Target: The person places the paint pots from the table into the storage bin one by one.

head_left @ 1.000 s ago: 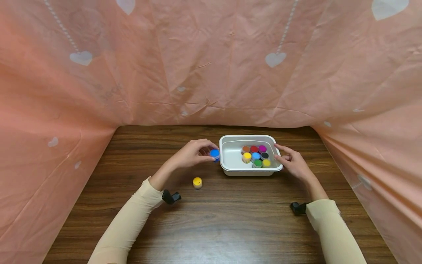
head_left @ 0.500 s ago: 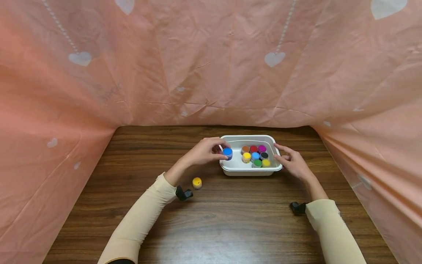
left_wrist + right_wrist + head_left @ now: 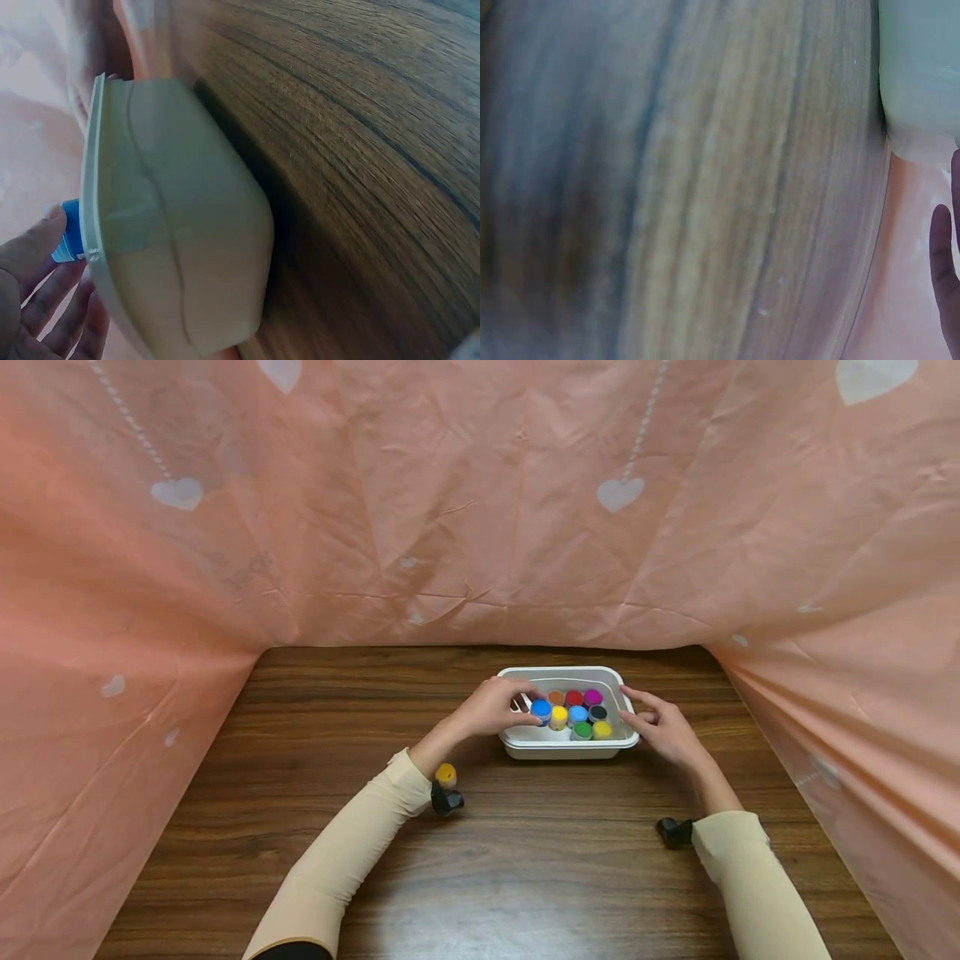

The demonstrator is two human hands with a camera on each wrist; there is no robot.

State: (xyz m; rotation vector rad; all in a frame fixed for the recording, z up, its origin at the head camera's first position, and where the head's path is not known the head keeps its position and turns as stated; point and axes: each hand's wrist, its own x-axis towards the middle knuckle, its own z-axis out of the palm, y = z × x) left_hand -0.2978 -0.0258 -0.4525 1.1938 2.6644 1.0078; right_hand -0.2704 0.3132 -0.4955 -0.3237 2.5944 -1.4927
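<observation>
My left hand (image 3: pixel 491 706) pinches a small paint pot with a blue lid (image 3: pixel 541 712) between thumb and fingers. The pot is over the left part of a white plastic tray (image 3: pixel 573 745), beside a yellow-lidded pot (image 3: pixel 558 717). In the left wrist view the blue lid (image 3: pixel 71 231) shows just above the tray's rim. My right hand (image 3: pixel 663 727) holds the tray's right rim with thumb and index finger; the right wrist view catches only some fingers (image 3: pixel 943 259) near the tray's wall. Several other pots, including red (image 3: pixel 574 697), green (image 3: pixel 582 731) and black (image 3: pixel 597 713), stand inside.
Another yellow-lidded pot (image 3: pixel 446 775) stands on the brown wooden table (image 3: pixel 525 843), partly behind my left wrist camera (image 3: pixel 447 799). A pink curtain with white hearts (image 3: pixel 465 527) encloses the table at the back and sides.
My left hand has carried the blue-lidded pot rightward, from outside the tray's left edge to over its inside, near the other pots. My right hand has stayed at the right rim.
</observation>
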